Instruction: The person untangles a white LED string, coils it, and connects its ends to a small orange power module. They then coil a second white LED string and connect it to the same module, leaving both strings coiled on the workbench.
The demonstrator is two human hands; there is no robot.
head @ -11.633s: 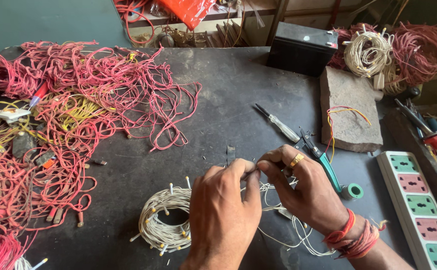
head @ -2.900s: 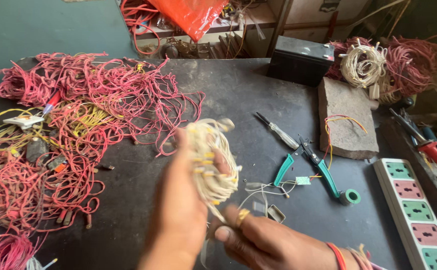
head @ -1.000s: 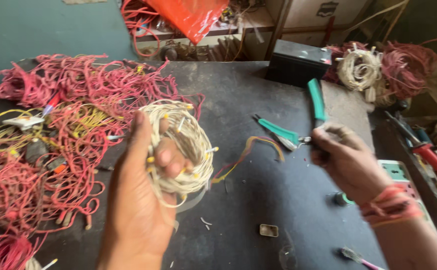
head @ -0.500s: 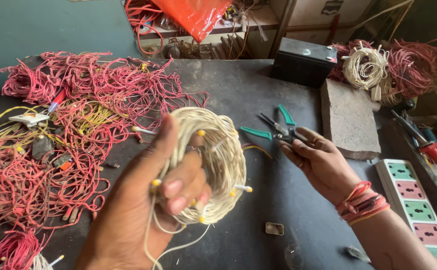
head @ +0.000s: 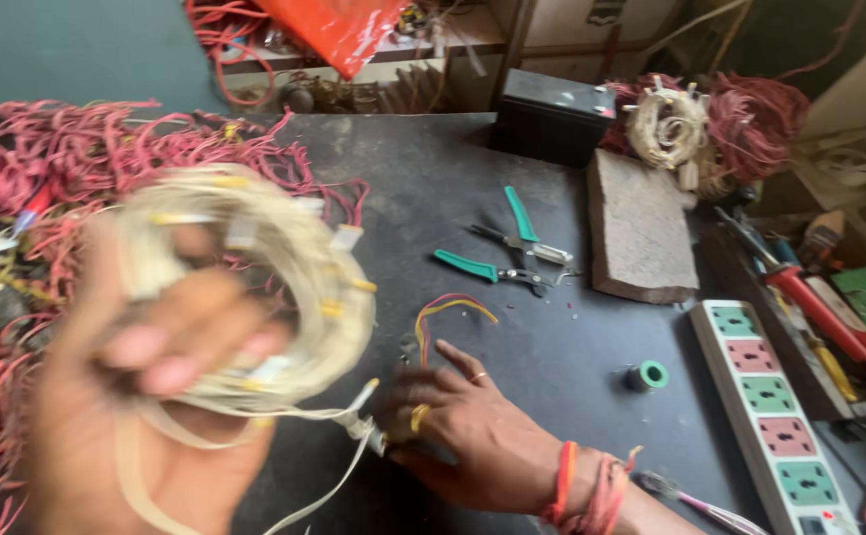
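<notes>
— Now, where is the coil of pale wire (head: 254, 297) kept?

— It is held up off the surface (head: 472, 198), near the front-left corner, looped over the left hand (head: 146, 396). The fingers (head: 155, 362) are curled through the ring from inside, so the coil is gripped, though the hand is blurred and much of the grip is only guessed at.

— And the right hand (head: 472, 436)?

— It is laid low on the surface near the front edge, palm down, fingers partly spread. A small pale connector (head: 368, 431) at the loose end of the coil seems to be pinched at the thumb side, but that cannot be told for certain.

— So which way does the coil lie from those fingers?

— Up and to the left. A loose strand (head: 304, 505) is trailed down from the ring towards the right hand, so the two are joined by that tail. The ring's open face is turned roughly towards the camera.

— What lies closest beyond the right hand?

— A short bent piece of red and yellow wire (head: 443, 309) is seen just past the fingertips. Two green-handled pliers (head: 497, 269) are set further back, towards the middle, beside a stone block (head: 641, 228). A small green roll (head: 649, 375) and a power strip (head: 769, 406) are placed towards the right edge; tangled red wires (head: 106, 168) are heaped along the left.
</notes>
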